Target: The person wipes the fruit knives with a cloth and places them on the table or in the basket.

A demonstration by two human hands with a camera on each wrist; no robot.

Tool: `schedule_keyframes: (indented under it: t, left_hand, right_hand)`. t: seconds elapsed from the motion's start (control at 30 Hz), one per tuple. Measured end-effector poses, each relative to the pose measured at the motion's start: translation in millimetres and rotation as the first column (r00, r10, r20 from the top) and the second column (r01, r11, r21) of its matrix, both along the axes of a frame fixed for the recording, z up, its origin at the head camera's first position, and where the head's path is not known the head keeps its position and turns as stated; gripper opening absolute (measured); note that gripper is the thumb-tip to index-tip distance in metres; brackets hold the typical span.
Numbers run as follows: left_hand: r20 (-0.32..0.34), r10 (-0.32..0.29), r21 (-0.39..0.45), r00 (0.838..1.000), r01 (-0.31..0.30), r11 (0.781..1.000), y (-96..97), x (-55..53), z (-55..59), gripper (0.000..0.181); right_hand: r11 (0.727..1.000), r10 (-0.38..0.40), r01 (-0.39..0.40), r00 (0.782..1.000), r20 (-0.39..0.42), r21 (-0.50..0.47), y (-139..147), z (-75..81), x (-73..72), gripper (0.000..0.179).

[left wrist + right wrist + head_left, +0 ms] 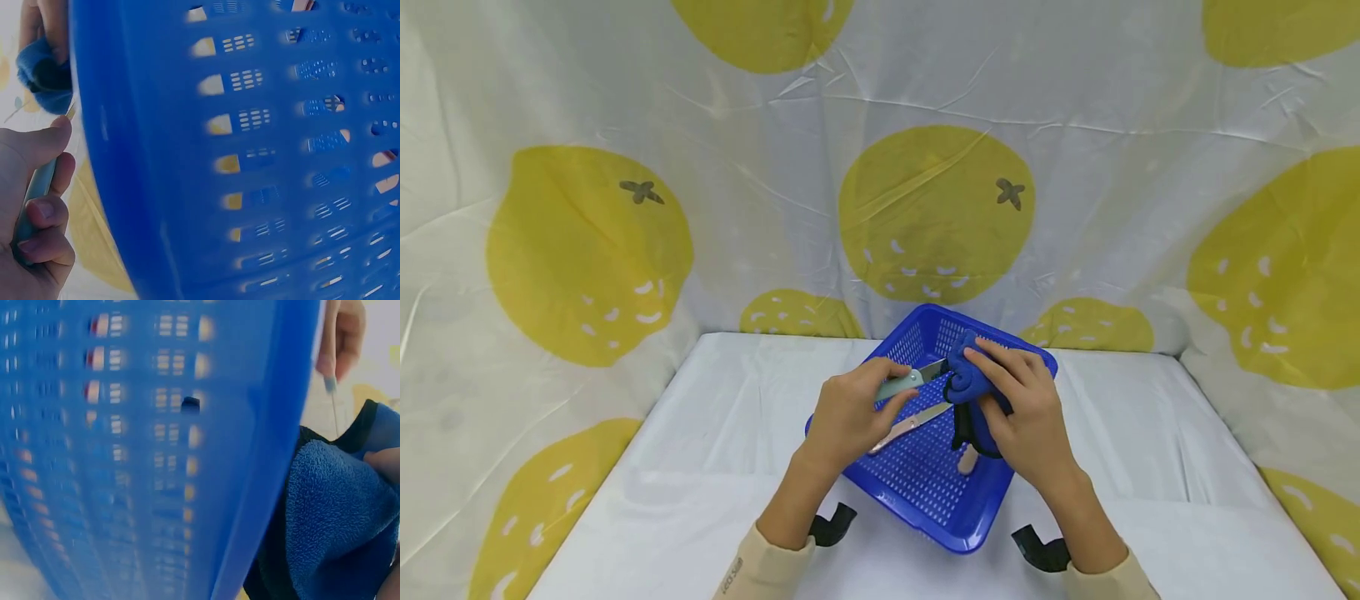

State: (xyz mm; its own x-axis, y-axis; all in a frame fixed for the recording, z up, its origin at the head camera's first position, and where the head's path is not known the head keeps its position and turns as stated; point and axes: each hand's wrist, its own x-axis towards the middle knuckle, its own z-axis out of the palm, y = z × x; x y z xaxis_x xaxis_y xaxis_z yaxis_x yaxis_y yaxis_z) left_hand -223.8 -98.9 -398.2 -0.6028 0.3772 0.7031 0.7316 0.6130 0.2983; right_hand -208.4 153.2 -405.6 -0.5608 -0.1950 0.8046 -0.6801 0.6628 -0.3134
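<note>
My left hand [847,417] grips the pale green handle of a knife [898,385], fingers curled round it in the left wrist view. The blade points right, its far end hidden at a blue cloth [966,381] with black edging. My right hand [1030,412] holds that bunched cloth against the blade; in the right wrist view the cloth [337,512] looks thick and fluffy. Both hands are above a blue plastic basket [917,518]. Inside the basket lies a second knife with a pink handle [895,435], its blade partly behind the cloth. A pinkish handle end [967,460] shows below the cloth.
The basket stands at an angle on a white-covered table [722,417]. A white curtain with yellow fruit prints [936,212] hangs behind and at both sides. Black straps [833,525] stick out beside the wrists. The basket's wall [156,156] fills much of both wrist views.
</note>
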Motion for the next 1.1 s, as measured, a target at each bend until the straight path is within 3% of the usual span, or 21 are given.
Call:
schedule_keyframes:
  t: [0.3, 0.53, 0.7, 1.1]
  left_hand:
    - [-0.013, -0.002, 0.003, 1.000, 0.002, 1.000, 3.1, 2.1, -2.2, 0.028]
    - [-0.024, -0.021, 0.002, 1.000, 0.021, 1.000, 3.6, 4.8, -3.6, 0.028]
    - [-0.036, -0.021, -0.024, 0.999, 0.021, 0.999, 4.4, 5.2, -3.1, 0.028]
    - [-0.062, -0.054, -0.019, 0.997, 0.053, 0.998, 2.4, 4.1, 1.8, 0.025]
  right_hand:
    - [0.996, 0.082, -0.081, 0.996, -0.026, 0.037, -21, -0.6, 13.4, 0.054]
    - [0.993, 0.103, -0.104, 0.994, 0.024, 0.048, -27, -1.6, 20.8, 0.055]
    - [0.993, 0.084, -0.088, 0.995, 0.057, 0.073, -29, 0.2, 22.4, 0.053]
    - [0.997, 0.018, -0.020, 1.000, 0.020, 0.075, -28, 2.4, 18.5, 0.051]
